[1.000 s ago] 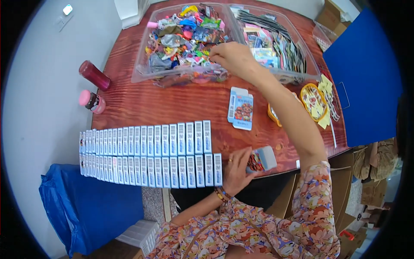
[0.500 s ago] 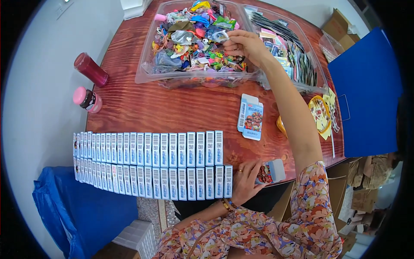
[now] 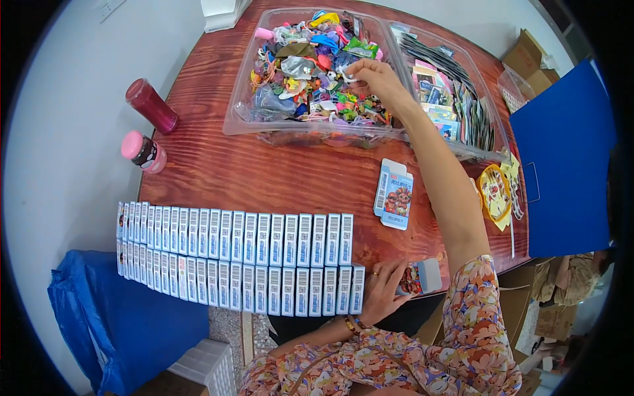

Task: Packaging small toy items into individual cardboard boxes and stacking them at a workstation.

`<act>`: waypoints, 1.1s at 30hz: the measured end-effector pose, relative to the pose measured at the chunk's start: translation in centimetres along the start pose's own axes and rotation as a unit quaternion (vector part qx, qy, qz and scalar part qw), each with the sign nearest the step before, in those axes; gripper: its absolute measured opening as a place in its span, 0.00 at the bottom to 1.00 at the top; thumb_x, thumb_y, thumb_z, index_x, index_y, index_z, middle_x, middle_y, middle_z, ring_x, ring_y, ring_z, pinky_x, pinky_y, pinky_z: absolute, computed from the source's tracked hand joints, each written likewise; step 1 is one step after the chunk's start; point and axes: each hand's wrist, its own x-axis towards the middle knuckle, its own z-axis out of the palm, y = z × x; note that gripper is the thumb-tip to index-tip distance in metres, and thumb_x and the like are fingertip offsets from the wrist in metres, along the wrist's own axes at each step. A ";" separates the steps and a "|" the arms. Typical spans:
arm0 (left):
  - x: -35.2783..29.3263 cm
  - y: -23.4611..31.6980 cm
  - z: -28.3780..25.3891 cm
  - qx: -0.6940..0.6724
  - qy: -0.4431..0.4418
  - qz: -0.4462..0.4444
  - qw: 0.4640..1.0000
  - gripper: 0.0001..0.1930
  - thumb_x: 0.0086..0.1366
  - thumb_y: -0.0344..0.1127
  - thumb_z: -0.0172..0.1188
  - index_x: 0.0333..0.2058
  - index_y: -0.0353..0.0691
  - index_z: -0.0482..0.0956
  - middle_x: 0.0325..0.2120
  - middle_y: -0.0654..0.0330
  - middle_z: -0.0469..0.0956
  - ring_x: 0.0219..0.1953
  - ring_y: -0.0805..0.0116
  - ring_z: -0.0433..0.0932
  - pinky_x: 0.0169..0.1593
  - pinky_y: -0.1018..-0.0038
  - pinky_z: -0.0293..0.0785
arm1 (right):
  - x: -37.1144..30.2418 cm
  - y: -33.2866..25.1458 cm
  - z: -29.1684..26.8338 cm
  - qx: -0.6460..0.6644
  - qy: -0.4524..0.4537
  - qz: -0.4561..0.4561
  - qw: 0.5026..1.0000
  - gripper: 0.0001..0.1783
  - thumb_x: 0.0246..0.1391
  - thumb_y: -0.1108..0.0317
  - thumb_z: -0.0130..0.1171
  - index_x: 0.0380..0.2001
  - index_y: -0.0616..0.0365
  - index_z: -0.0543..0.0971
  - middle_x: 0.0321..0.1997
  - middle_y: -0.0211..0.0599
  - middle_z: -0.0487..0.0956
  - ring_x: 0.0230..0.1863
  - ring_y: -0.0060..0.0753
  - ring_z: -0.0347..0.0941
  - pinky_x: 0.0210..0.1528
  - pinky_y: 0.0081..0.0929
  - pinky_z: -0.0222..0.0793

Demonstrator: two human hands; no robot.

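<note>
Over trinkets [image 3: 310, 67], right hand [image 3: 371, 76] outstretched, left hand [image 3: 385, 289] against box [image 3: 421, 276]

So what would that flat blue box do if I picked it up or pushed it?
The flat blue box would probably feel light, since it looks like thin card. It might bend, because it seems flattened, with flaps sticking out. Pushed, it'd likely slide, not roll, lying on its broad side.

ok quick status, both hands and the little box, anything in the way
Left hand against small open box, table edge. Right hand over trinket bin, grip unclear. Flat blue box left of right forearm, blocking neither hand.
</note>
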 end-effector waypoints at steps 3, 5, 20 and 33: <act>0.2 0.1 -0.2 0.002 -0.007 0.003 1.000 0.48 0.45 0.36 0.79 0.65 0.34 0.65 0.56 0.47 0.70 0.56 0.45 0.70 0.56 0.57 0.71 | 1.0 -0.5 -0.7 0.038 -0.030 0.048 0.998 0.14 0.64 0.60 0.57 0.41 0.60 0.81 0.38 0.27 0.79 0.35 0.21 0.76 0.44 0.22 0.78; 0.1 0.0 -0.2 0.000 -0.005 0.012 1.000 0.48 0.46 0.37 0.79 0.65 0.34 0.65 0.56 0.47 0.70 0.56 0.45 0.70 0.56 0.57 0.71 | 1.1 -0.3 -0.4 0.008 -0.030 0.069 0.997 0.18 0.62 0.56 0.59 0.41 0.61 0.84 0.36 0.33 0.82 0.35 0.29 0.79 0.43 0.28 0.78; 0.0 0.2 0.1 -0.005 0.016 0.030 0.999 0.51 0.41 0.34 0.79 0.66 0.35 0.64 0.55 0.48 0.70 0.55 0.45 0.70 0.57 0.56 0.69 | 2.1 -0.7 -1.1 -0.257 0.079 0.020 0.963 0.20 0.51 0.54 0.67 0.31 0.63 0.86 0.24 0.43 0.83 0.27 0.33 0.80 0.33 0.33 0.75; 0.6 0.1 -0.7 0.005 0.067 -0.014 0.998 0.39 0.49 0.33 0.76 0.60 0.33 0.68 0.54 0.47 0.72 0.57 0.48 0.70 0.61 0.59 0.67 | -23.9 -10.3 -6.0 -0.156 -0.048 -0.168 0.972 0.08 0.62 0.67 0.61 0.37 0.59 0.84 0.30 0.23 0.79 0.30 0.11 0.69 0.28 0.15 0.62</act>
